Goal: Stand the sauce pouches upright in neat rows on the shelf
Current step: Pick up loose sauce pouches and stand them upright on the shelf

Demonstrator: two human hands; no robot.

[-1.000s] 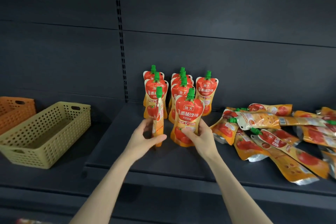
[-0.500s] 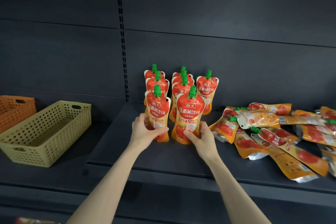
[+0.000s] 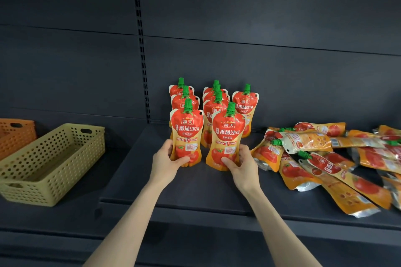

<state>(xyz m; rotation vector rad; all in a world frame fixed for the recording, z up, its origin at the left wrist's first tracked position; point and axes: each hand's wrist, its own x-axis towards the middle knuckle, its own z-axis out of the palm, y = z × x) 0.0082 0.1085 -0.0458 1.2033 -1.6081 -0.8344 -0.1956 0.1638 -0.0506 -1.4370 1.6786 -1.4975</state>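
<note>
Several red-and-orange sauce pouches with green caps stand upright in rows on the dark shelf [image 3: 208,188]. My left hand [image 3: 166,161] grips the base of the front pouch of the left row [image 3: 187,130], which stands upright with its label facing me. My right hand [image 3: 243,163] grips the base of the front pouch of the middle row [image 3: 227,136], also upright. One pouch [image 3: 246,104] stands alone at the back right. A heap of lying pouches [image 3: 329,158] covers the shelf's right side.
A yellow perforated basket [image 3: 52,165] sits on the lower shelf to the left, with an orange basket [image 3: 15,134] behind it. A slotted upright [image 3: 141,45] runs down the dark back wall. Bare shelf lies in front of the rows.
The left pouch, edge-on a second ago, has turned label-forward and now stands in its row. Both front pouches have shifted slightly back toward the rows, and both hands kept their hold.
</note>
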